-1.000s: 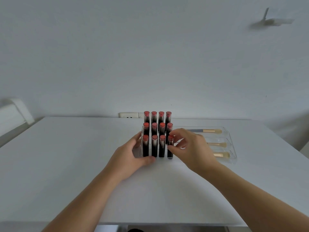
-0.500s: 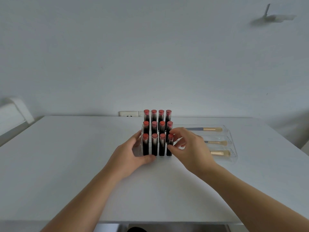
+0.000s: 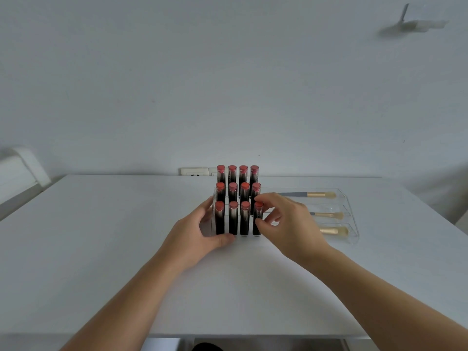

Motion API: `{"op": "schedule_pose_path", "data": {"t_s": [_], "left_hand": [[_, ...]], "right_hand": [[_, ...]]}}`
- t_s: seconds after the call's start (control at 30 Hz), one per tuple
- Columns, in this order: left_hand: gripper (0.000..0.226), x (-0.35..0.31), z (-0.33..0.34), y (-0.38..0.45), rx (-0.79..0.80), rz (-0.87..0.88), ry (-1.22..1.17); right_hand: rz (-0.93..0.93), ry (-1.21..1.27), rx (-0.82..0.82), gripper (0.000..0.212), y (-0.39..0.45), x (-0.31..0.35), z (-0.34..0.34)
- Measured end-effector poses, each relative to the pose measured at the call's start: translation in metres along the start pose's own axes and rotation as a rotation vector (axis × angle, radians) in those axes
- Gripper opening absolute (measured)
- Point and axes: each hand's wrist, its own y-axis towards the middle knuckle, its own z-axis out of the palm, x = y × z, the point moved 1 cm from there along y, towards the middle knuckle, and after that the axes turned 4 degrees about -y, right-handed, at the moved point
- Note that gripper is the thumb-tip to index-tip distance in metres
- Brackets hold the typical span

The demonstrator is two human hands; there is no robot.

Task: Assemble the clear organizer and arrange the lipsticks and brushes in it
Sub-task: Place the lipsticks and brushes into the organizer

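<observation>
A clear stepped organizer (image 3: 353,225) stands mid-table. Its left part holds several dark lipsticks (image 3: 233,219) with red caps, upright in three rising rows. Its right part holds three gold-handled brushes (image 3: 326,214) lying flat, one per tier. My left hand (image 3: 196,236) grips the organizer's left front corner, thumb along the front base and fingers up the side wall. My right hand (image 3: 288,225) pinches the front-right lipstick (image 3: 257,219) between thumb and forefinger, the thumb on its body and the forefinger at its cap.
The white table (image 3: 101,249) meets a plain wall with a white socket plate (image 3: 195,171) behind the lipsticks. A white chair back (image 3: 22,171) shows at the far left. The table's near edge runs along the bottom of the view.
The hands and organizer have barely shifted. My right thumb and forefinger stay on the front-right lipstick.
</observation>
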Motion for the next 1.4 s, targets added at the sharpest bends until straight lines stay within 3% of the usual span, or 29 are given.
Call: {"op": "schedule_pose_path", "data": {"t_s": [1.1,1.4], "left_hand": [[0.096,0.002,0.0,0.0,-0.016,-0.002,0.024],[0.1,0.002,-0.001,0.0,-0.029,-0.021,0.033]], "right_hand": [[0.007,-0.001,-0.013,0.04,-0.005,-0.009,-0.01],[0.001,-0.212,0.049,0.008,-0.018,-0.04,-0.06]]}}
